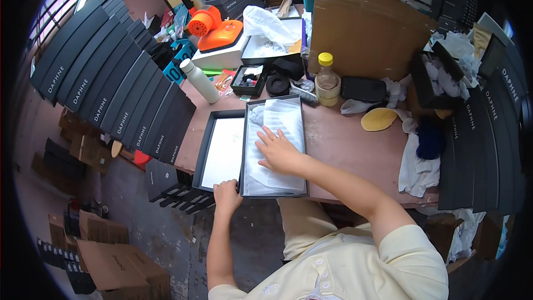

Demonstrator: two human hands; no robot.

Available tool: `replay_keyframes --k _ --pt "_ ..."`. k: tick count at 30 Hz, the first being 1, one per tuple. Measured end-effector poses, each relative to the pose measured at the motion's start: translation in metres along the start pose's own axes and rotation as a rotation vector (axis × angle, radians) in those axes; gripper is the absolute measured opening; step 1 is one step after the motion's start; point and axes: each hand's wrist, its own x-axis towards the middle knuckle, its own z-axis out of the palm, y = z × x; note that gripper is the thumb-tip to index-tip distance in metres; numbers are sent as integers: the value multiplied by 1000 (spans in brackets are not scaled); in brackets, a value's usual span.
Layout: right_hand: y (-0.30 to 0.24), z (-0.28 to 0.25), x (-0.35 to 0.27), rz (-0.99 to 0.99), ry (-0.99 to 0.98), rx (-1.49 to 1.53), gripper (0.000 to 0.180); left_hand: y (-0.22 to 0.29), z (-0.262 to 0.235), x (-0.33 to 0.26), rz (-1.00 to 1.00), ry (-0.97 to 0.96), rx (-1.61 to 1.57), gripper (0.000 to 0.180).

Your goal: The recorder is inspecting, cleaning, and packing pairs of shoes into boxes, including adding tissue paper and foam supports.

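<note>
A black shoe box (304,133) lies open on the table in front of me, filled with white tissue paper (280,112). My right hand (281,153) rests palm down on the paper, fingers spread, a ring on one of them. What lies beneath the paper is hidden. Against the box's left side is the black box lid (206,150), turned up so that its white inside shows. At the lid's near right corner my left hand (226,194) is closed over the rim, right beside the box's near edge.
Tall stacks of dark shoe boxes (111,86) (483,150) flank the table. Along its back stand a white bottle (201,81), an orange device (219,34), a yellow-capped jar (327,80) and a black case (363,89). A yellow pad (379,119) and white cloth (419,166) lie right.
</note>
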Motion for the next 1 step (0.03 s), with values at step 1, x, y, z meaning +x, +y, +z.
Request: replay_keyframes --k 1 --pt "-8 -16 -20 -67 16 5 88 -7 20 0 2 32 106 21"
